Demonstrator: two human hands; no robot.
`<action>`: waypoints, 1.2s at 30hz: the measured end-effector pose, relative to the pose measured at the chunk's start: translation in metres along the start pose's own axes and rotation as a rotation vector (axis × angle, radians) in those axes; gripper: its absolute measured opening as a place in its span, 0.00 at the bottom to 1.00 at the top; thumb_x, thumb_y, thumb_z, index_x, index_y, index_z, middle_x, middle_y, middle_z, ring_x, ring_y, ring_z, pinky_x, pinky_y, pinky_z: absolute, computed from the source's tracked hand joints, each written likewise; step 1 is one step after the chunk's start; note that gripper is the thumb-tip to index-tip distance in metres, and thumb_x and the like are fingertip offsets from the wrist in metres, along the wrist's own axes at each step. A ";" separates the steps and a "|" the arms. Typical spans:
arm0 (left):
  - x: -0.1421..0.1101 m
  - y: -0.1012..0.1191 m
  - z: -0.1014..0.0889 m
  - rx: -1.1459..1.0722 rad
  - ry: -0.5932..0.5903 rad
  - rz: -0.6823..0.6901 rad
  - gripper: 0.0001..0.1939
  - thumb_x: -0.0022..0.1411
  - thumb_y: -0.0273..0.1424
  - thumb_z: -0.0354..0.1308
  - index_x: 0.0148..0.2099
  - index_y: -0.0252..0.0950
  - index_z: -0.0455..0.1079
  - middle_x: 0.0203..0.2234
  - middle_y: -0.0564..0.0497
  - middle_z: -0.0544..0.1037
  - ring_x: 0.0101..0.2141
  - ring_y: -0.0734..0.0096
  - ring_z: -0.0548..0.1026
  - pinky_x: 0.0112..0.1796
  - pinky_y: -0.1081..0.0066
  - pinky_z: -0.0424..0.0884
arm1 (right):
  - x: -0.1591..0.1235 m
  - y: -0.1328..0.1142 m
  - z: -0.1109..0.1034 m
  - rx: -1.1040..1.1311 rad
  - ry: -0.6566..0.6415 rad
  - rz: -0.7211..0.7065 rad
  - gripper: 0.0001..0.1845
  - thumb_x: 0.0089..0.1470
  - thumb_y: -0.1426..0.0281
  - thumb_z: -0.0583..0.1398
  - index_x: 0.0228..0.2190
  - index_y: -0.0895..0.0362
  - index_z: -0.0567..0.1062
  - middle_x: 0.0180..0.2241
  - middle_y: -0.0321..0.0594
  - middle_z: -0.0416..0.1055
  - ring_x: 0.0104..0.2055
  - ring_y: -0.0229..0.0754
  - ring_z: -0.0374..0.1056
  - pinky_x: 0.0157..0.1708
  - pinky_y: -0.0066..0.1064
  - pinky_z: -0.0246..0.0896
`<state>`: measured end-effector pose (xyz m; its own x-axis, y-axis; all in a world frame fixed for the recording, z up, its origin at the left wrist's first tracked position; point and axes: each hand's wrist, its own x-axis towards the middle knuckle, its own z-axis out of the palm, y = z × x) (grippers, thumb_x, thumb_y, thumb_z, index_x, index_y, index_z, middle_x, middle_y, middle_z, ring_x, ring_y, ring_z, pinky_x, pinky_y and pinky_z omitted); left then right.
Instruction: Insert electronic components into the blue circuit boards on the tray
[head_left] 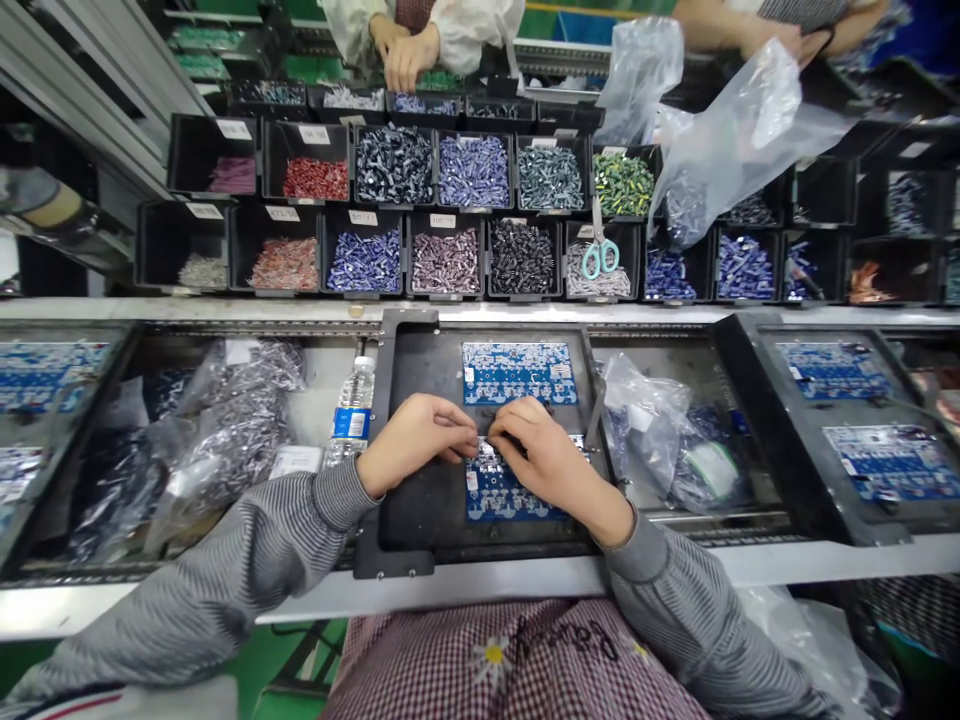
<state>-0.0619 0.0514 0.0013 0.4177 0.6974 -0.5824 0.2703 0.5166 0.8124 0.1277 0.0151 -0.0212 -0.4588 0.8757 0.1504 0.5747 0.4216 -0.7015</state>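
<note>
A black carrier tray (420, 500) lies in front of me with two blue circuit boards in it. The far board (519, 373) is bare; the near board (502, 492) is partly under my hands. My left hand (416, 440) is closed in a pinch at the near board's top edge, fingertips meeting those of my right hand (541, 452), which is also curled over the board. Small silvery parts sit between the fingertips; what each hand grips is too small to name.
Rows of black bins (390, 165) with coloured components stand behind the tray, scissors (600, 255) in one. A water bottle (351, 410) and bags of parts (225, 420) lie left, another bag (660, 430) right. More trays with boards (862, 420) sit right. Other people's hands (405, 50) work beyond.
</note>
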 end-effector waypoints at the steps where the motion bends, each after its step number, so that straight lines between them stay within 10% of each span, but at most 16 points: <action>1: 0.000 -0.001 0.000 0.003 -0.002 0.002 0.06 0.54 0.28 0.61 0.32 0.29 0.73 0.26 0.44 0.80 0.30 0.65 0.79 0.28 0.73 0.74 | 0.000 0.001 0.000 -0.001 0.006 -0.003 0.07 0.58 0.76 0.53 0.31 0.55 0.70 0.32 0.41 0.67 0.39 0.44 0.60 0.41 0.38 0.59; 15: 0.005 -0.003 -0.003 0.056 0.010 0.055 0.07 0.56 0.28 0.60 0.35 0.30 0.77 0.24 0.47 0.79 0.26 0.72 0.75 0.29 0.74 0.70 | -0.003 0.004 0.002 -0.021 0.028 -0.093 0.09 0.58 0.74 0.55 0.31 0.56 0.75 0.32 0.41 0.70 0.38 0.43 0.62 0.40 0.37 0.62; 26: -0.007 0.024 -0.011 -0.380 -0.198 0.032 0.09 0.53 0.32 0.65 0.36 0.32 0.76 0.30 0.48 0.79 0.30 0.76 0.75 0.30 0.80 0.67 | 0.036 -0.036 -0.043 -0.039 0.209 -0.210 0.07 0.57 0.75 0.55 0.33 0.56 0.74 0.32 0.40 0.72 0.38 0.42 0.64 0.40 0.37 0.62; 29: 0.002 0.043 -0.036 -0.229 0.026 0.230 0.08 0.54 0.32 0.64 0.34 0.31 0.74 0.27 0.50 0.77 0.27 0.76 0.73 0.29 0.77 0.68 | 0.057 -0.031 -0.057 -0.025 0.312 -0.174 0.05 0.56 0.74 0.56 0.31 0.55 0.71 0.32 0.38 0.71 0.37 0.41 0.65 0.41 0.36 0.61; 32: 0.027 0.064 -0.098 0.044 0.507 0.493 0.04 0.56 0.28 0.60 0.34 0.32 0.73 0.26 0.50 0.76 0.27 0.74 0.72 0.31 0.74 0.70 | 0.081 -0.008 -0.062 -0.046 0.385 -0.132 0.04 0.56 0.74 0.56 0.30 0.54 0.70 0.31 0.37 0.70 0.37 0.41 0.64 0.41 0.36 0.59; 34: 0.049 0.073 -0.150 0.198 0.932 0.584 0.04 0.56 0.23 0.57 0.35 0.32 0.72 0.26 0.52 0.75 0.27 0.75 0.72 0.34 0.72 0.71 | 0.096 0.012 -0.057 -0.101 0.251 -0.129 0.05 0.55 0.75 0.55 0.29 0.55 0.69 0.31 0.38 0.69 0.37 0.42 0.63 0.40 0.35 0.58; 36: 0.068 0.077 -0.193 0.330 1.077 0.492 0.09 0.56 0.19 0.53 0.37 0.28 0.73 0.28 0.50 0.75 0.29 0.72 0.73 0.37 0.68 0.72 | 0.108 0.031 -0.048 -0.143 0.091 -0.125 0.06 0.54 0.77 0.54 0.27 0.56 0.68 0.30 0.39 0.67 0.37 0.42 0.61 0.40 0.35 0.56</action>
<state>-0.1804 0.2344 0.0188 -0.3502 0.9171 0.1904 0.5583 0.0411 0.8286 0.1286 0.1337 0.0069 -0.4735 0.8293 0.2968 0.6105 0.5519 -0.5680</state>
